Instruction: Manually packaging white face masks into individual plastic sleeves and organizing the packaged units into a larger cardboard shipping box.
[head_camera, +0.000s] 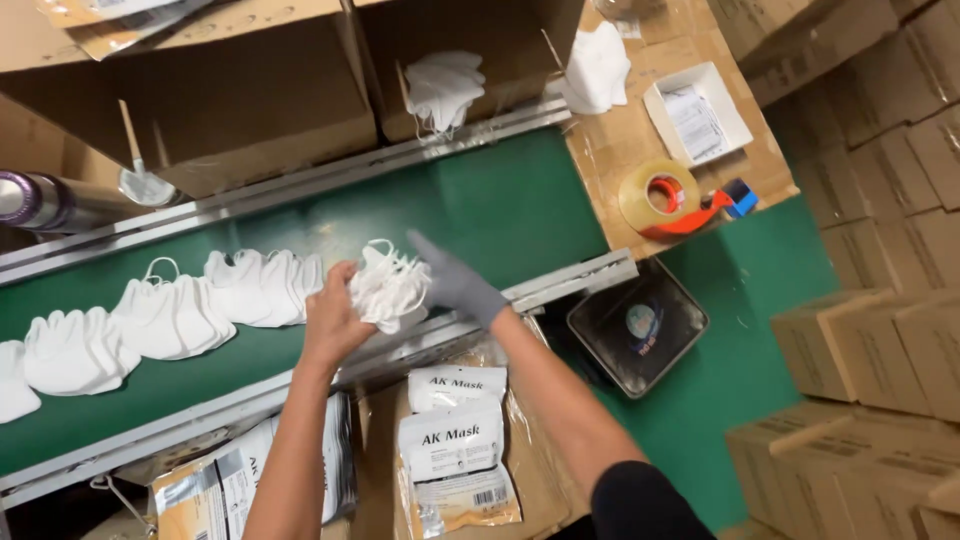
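A stack of white folded face masks (388, 288) is held over the near rail of the green conveyor belt (500, 205). My bare left hand (332, 318) grips the stack from the left. My right hand (457, 285), in a grey glove, presses against its right side with the fingers stretched out. More white mask stacks (262, 288) lie in a row on the belt to the left. Below my hands, filled mask pouches (452, 440) lie in an open cardboard box.
Large cardboard boxes (230, 95) stand behind the belt, with loose masks (443, 88) on the edge. A tape roll with red dispenser (665, 200) and a small white box (697, 113) sit on a carton at right. A black tray (640, 325) and stacked cartons (870, 350) stand right.
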